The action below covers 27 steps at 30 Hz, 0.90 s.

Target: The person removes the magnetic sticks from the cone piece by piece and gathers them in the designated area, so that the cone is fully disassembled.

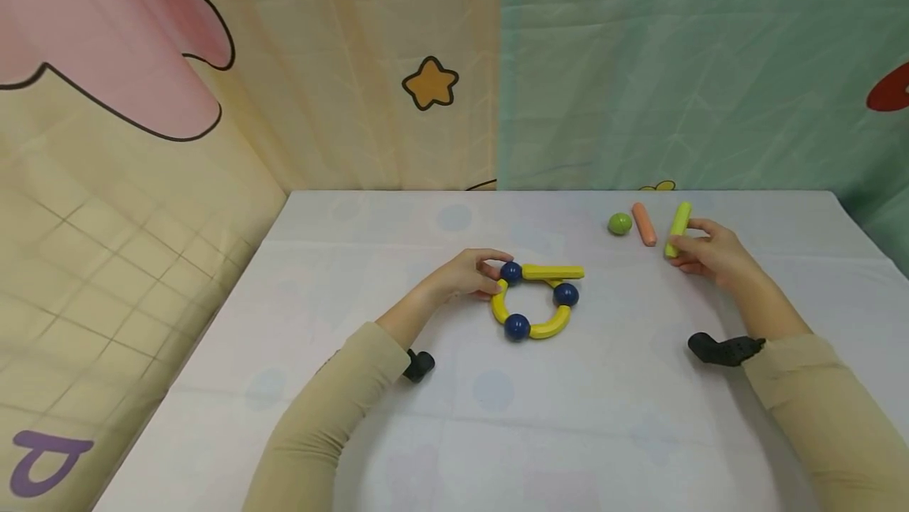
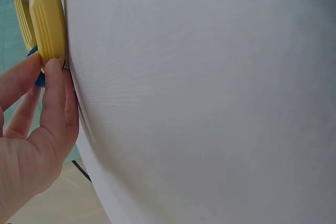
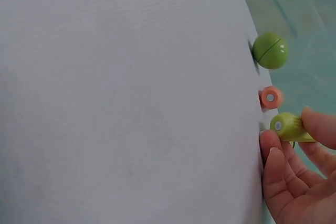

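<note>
My right hand [image 1: 717, 256] holds a lime-green stick [image 1: 678, 228] near the far right of the white-covered table [image 1: 440, 433], pinched between thumb and fingers, which close only as far as its thickness; whether it is clear of the cloth I cannot tell. Just to its left, apart from it, lie an orange stick [image 1: 644, 225] and a green ball [image 1: 620, 223].

My left hand [image 1: 469, 274] is at a ring near the table's middle, thumb and fingertips closed on a curved yellow stick [image 1: 499, 305]. Three dark blue balls [image 1: 517, 327] sit around the ring, and a straight yellow stick [image 1: 557, 271] points right from the top-left one.

A light pinch on the lime stick's sides should serve best, leaving bare the grey disc [image 3: 278, 125] on its end; the left grip should steady the ring without pulling its joints apart.

I see no container; the loose pieces lie directly on the cloth.
</note>
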Available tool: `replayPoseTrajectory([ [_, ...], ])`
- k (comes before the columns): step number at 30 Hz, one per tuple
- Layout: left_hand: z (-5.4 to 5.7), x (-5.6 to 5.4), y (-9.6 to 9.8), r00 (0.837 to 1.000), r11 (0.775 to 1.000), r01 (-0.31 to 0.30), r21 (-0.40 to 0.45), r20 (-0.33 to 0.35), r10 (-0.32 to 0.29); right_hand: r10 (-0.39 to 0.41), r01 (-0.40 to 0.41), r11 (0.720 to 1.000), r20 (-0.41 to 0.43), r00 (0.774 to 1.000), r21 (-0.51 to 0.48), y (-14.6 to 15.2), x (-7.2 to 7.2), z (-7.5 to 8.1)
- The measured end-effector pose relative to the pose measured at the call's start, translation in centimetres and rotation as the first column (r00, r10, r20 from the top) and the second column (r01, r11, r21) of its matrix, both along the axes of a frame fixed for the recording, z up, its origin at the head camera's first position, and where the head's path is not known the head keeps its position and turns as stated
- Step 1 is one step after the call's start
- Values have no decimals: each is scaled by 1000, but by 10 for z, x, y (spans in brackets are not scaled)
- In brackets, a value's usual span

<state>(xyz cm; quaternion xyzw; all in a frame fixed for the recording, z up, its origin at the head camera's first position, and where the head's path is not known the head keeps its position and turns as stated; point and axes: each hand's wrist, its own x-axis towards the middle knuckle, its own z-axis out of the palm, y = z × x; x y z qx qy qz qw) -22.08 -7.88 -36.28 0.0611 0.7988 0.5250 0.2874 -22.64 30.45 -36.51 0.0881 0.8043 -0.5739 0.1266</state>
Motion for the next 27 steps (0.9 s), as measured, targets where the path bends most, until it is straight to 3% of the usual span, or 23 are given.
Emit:
replayPoseTrajectory([
  [7,2,2,1,1000,1000,-11,-1,10,11,-42,44,990,-16,999,131,0,-13,-5],
  [16,3,2,0,1000,1000,-19,-2,8,19,-90,91,950,-14,996,297,-4,-32,-4],
  [27,1,0,1,999,1000,-26,-11,18,26,-116,116,929,-21,993,351,-11,-41,-2],
])
